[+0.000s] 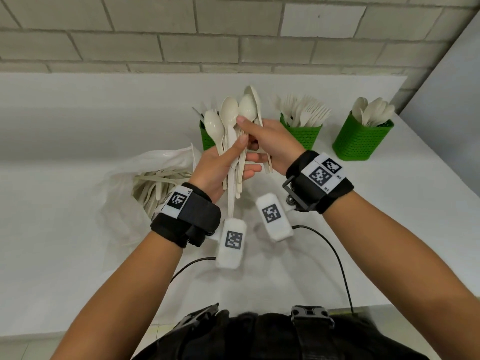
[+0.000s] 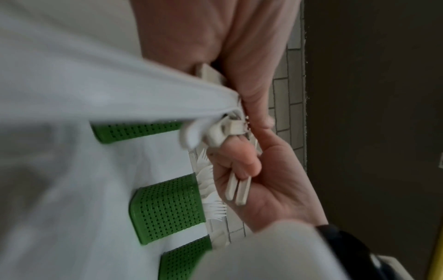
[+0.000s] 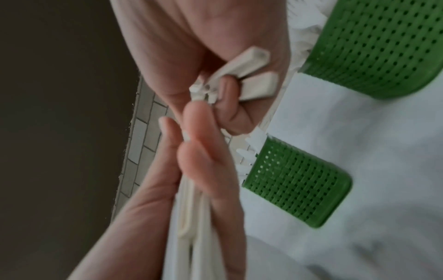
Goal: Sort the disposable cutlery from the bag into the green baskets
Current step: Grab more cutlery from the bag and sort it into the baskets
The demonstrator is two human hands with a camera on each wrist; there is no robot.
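Head view, starting close in: both forearms wear black wrist straps with white camera blocks hanging off them, over a white tabletop [image 1: 78, 255]. The left hand [image 1: 218, 170] is wrapped around a whole bunch of spoons [image 1: 230, 120], handles down, bowls fanned up. The right hand [image 1: 270, 144] reaches into the same bunch, thumb and fingers closed on a couple of the spoon handles; the right wrist view shows two handle ends poking out past its curled fingers [image 3: 230, 106].

Just left of the hands, a thin white plastic bag [image 1: 145, 172] lies slumped open on the tabletop with more cutlery inside. Behind the hands there's a green basket [image 1: 207, 139], mostly hidden. Further right sits a basket of forks [image 1: 304, 133], then a basket of spoons [image 1: 363, 141] at the far right. A grey brick wall [image 1: 181, 35] is at the back.
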